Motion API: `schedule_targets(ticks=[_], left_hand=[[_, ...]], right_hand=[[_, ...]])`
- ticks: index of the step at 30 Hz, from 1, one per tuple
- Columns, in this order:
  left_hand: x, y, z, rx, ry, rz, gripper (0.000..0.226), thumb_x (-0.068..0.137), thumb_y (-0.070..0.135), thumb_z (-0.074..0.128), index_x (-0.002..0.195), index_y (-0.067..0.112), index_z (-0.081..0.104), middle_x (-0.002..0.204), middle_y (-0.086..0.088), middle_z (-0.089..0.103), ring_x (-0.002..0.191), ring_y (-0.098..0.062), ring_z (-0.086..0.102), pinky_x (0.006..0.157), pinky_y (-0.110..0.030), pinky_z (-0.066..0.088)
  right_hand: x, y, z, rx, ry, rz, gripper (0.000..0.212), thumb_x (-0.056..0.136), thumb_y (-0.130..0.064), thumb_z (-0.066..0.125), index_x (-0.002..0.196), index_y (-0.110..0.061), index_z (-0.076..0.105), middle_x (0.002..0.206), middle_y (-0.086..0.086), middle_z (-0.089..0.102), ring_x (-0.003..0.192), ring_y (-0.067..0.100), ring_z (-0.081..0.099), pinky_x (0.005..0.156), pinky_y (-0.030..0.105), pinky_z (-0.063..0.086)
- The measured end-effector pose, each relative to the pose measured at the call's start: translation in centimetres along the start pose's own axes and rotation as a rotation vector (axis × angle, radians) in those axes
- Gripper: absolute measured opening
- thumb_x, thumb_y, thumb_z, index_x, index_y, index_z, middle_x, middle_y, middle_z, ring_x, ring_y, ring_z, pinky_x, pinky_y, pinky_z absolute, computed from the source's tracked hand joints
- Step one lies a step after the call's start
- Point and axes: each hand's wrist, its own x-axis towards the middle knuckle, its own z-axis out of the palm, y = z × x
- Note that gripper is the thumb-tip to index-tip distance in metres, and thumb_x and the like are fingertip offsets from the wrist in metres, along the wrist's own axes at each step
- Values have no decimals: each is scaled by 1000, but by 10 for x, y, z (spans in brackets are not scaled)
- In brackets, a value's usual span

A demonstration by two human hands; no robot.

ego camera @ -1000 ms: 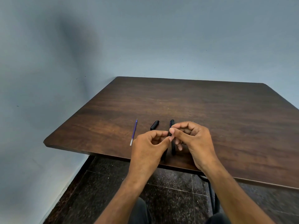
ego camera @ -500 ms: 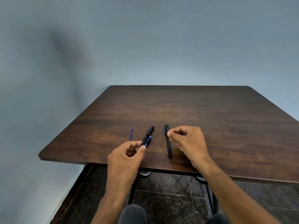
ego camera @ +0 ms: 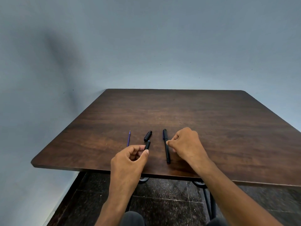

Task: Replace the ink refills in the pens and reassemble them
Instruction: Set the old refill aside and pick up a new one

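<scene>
Nearest the viewer, the left hand [ego camera: 130, 158] sits over the near edge of the table [ego camera: 203, 115], its fingers [ego camera: 141, 147] and thumb curled and pinching the near end of a short black pen section with a blue tip [ego camera: 147, 145], which points away from the person. Just right of that section lies the long black pen body [ego camera: 166, 147], flat on the table and running near to far. The right hand [ego camera: 187, 144] rests immediately right of the pen body, fingers curled with the thumb and forefinger tips close against the barrel; whether they actually grip it cannot be told from this view. Just beyond the held section lies a separate short black cap [ego camera: 148, 136], touching nothing that can be made out. To the left of the cap, apart from the other parts, a thin purple ink refill [ego camera: 128, 138] lies loose on the table. Assessment: the pen is in pieces, with one section in hand, the cap set aside and the refill outside any barrel. Whether the loose refill is the old one or the replacement cannot be determined. On this evidence the job is at the disassembled stage; inserting a refill, rejoining the sections and capping remain outstanding.
</scene>
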Motion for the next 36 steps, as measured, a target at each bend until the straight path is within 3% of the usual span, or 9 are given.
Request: schedule_targets(ticks=[4,7,10,15,19,24,27,30,36], left_hand=[[1,1,3,10,-13,0,10,83,25,80,89,32,77,75,19,74,76,8,67,64,-3,48],[1,3,5,6,-33,-1,12,83,25,79,87,36,74,79,27,72,78,8,68,65,-4,49],[1,5,8,6,-52,8,14,84,25,79,87,37,73,82,30,71,78,7,68,66,-4,49],[2,11,21,-3,-73,27,13,83,26,80,88,37,74,76,18,74,78,5,68,65,-4,48],[2,16,33,9,-95,47,12,83,25,80,87,36,75,75,14,75,76,2,69,63,-5,48],[1,21,47,32,-142,57,10,84,27,79,91,34,75,75,13,74,74,5,67,59,-5,47],[1,22,52,32,-155,56,11,83,27,79,89,36,75,74,18,74,73,4,68,61,-6,48],[1,21,55,36,-161,58,11,83,27,80,89,35,76,76,22,73,74,4,68,63,-5,48],[1,19,54,44,-169,68,13,83,29,80,86,39,73,80,29,71,76,5,68,64,-5,48]], right_hand=[[5,5,-4,-5,25,28,26,85,-21,77,65,-5,74,67,9,74,68,19,73,64,29,62],[9,10,-14,0,57,48,19,83,-14,74,69,-1,74,68,13,74,67,22,71,54,24,55],[14,18,-27,-8,76,55,18,82,-11,72,68,1,73,69,16,73,67,25,69,58,29,55],[21,32,-41,-13,109,95,16,80,-9,73,72,5,74,74,20,74,71,35,71,65,42,62],[24,42,-43,-10,99,126,15,81,-9,74,74,5,74,76,20,74,63,34,68,61,40,61],[28,54,-36,19,77,178,18,81,-14,76,69,-2,71,71,14,73,47,19,57,47,26,49],[33,57,-30,-6,98,177,22,78,-22,76,69,-4,71,70,12,71,60,23,66,53,28,54],[37,56,-25,-74,102,168,24,79,-28,76,70,-7,67,72,9,68,66,21,65,52,27,47],[41,53,-21,-127,88,186,24,80,-21,74,66,-9,59,73,8,62,66,23,63,45,26,42]])
